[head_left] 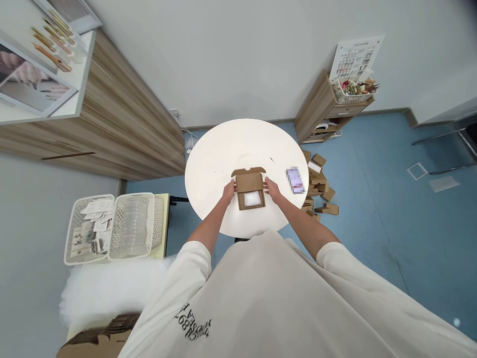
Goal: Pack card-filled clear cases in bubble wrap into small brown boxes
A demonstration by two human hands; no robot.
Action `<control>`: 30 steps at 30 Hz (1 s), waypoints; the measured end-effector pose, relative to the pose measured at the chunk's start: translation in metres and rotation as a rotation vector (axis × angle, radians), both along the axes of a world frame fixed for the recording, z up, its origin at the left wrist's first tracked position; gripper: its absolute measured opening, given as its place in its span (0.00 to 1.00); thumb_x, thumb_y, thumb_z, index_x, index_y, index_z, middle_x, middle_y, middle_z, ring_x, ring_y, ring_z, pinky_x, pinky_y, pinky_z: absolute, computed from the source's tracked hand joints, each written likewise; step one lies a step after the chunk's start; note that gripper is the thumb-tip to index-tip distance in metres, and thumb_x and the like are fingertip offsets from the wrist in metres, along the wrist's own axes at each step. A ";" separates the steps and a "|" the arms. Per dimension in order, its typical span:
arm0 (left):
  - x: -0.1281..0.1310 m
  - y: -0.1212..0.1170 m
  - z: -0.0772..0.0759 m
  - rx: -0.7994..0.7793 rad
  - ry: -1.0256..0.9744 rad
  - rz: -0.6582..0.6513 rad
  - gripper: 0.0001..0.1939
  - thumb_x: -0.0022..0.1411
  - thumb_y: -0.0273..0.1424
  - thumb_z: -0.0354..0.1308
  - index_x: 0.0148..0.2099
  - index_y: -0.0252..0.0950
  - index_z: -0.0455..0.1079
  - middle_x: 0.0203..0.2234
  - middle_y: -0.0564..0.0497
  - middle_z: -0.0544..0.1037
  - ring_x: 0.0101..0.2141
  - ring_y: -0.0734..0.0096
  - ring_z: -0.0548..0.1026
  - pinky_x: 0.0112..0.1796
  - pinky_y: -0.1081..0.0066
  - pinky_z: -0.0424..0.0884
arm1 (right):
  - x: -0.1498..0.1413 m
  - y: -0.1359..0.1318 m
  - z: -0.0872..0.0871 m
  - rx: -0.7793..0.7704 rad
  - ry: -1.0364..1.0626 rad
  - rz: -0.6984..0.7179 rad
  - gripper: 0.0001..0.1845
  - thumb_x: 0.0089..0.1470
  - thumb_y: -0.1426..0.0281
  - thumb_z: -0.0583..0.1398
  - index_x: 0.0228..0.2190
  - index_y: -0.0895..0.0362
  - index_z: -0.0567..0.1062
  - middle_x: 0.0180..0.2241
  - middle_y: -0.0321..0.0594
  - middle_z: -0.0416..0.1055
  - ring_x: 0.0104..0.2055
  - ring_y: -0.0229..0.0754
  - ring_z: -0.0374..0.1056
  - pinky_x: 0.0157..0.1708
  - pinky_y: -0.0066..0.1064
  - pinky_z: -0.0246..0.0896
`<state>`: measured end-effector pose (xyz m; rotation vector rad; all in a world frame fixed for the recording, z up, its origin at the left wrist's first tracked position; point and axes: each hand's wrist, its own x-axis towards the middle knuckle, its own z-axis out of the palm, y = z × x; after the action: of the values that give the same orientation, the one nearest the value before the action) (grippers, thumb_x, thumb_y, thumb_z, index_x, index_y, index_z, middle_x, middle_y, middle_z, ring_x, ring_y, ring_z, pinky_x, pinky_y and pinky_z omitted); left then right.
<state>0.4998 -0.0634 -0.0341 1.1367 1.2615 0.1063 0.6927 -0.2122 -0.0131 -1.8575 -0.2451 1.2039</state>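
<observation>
A small brown cardboard box [251, 182] lies on the white round table [219, 144], its lid raised and tilted back, with the tuck flap at the far edge. Inside the box's tray rests a white wrapped packet [252, 199]. My left hand [229, 191] grips the box at its left side, by the lid's edge. On the opposite side, my right hand [272, 189] has its fingers against the lid's right edge. The fingertips of both hands are partly hidden behind the cardboard.
A blurred purple phone-like item [295, 180] lies right on the table. Folded cardboard boxes [318, 184] are piled on the floor beyond it. White baskets [131, 226] with packets and clear plastic pieces stand left, near white wrapping material [112, 288]. A wooden cabinet [130, 109] rises behind left.
</observation>
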 end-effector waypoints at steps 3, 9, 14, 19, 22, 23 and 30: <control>-0.004 0.003 0.000 -0.028 -0.037 -0.005 0.36 0.69 0.59 0.36 0.55 0.38 0.70 0.50 0.41 0.79 0.45 0.59 0.77 0.42 0.63 0.69 | 0.002 -0.003 0.004 0.002 0.044 0.016 0.39 0.65 0.44 0.40 0.62 0.55 0.67 0.60 0.47 0.69 0.54 0.47 0.70 0.47 0.35 0.70; -0.012 0.007 0.008 -0.056 -0.131 -0.055 0.43 0.66 0.64 0.29 0.55 0.41 0.72 0.52 0.42 0.78 0.47 0.58 0.77 0.41 0.64 0.71 | 0.009 -0.010 0.012 0.070 0.086 0.085 0.47 0.63 0.40 0.32 0.65 0.54 0.63 0.62 0.49 0.66 0.55 0.48 0.70 0.48 0.38 0.70; -0.019 0.004 0.013 -0.002 -0.179 -0.080 0.39 0.67 0.63 0.34 0.49 0.41 0.74 0.52 0.42 0.77 0.49 0.58 0.77 0.44 0.63 0.72 | 0.008 -0.011 0.012 0.070 0.042 0.151 0.46 0.64 0.40 0.33 0.65 0.54 0.63 0.63 0.49 0.65 0.57 0.48 0.69 0.50 0.38 0.70; -0.033 -0.016 0.006 0.212 -0.044 -0.191 0.19 0.65 0.49 0.56 0.45 0.39 0.73 0.50 0.43 0.77 0.50 0.56 0.75 0.48 0.61 0.72 | -0.009 -0.026 0.002 0.075 -0.095 0.273 0.31 0.63 0.46 0.52 0.56 0.52 0.74 0.58 0.46 0.69 0.57 0.49 0.68 0.55 0.41 0.66; -0.046 -0.037 0.003 0.501 -0.004 -0.288 0.14 0.63 0.39 0.61 0.49 0.41 0.71 0.58 0.43 0.70 0.58 0.55 0.69 0.53 0.60 0.70 | -0.026 -0.045 -0.006 0.037 -0.326 0.409 0.29 0.60 0.54 0.60 0.59 0.51 0.70 0.63 0.46 0.62 0.61 0.49 0.63 0.57 0.41 0.65; -0.051 -0.044 0.002 0.579 0.000 -0.329 0.13 0.64 0.37 0.60 0.50 0.41 0.71 0.60 0.43 0.68 0.61 0.55 0.66 0.54 0.60 0.69 | -0.032 -0.052 -0.009 0.044 -0.380 0.476 0.30 0.59 0.57 0.61 0.61 0.51 0.68 0.64 0.47 0.59 0.62 0.48 0.62 0.56 0.40 0.66; -0.073 -0.074 -0.013 0.740 0.148 -0.554 0.16 0.65 0.31 0.56 0.54 0.39 0.71 0.64 0.39 0.64 0.64 0.47 0.62 0.61 0.50 0.60 | -0.051 -0.080 -0.023 -0.107 -0.738 0.786 0.29 0.62 0.64 0.57 0.63 0.51 0.64 0.69 0.47 0.49 0.65 0.53 0.55 0.61 0.45 0.57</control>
<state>0.4271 -0.1376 -0.0472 2.1312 1.0040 0.0735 0.6415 -0.2926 -0.0362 -2.3240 -1.4430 0.9417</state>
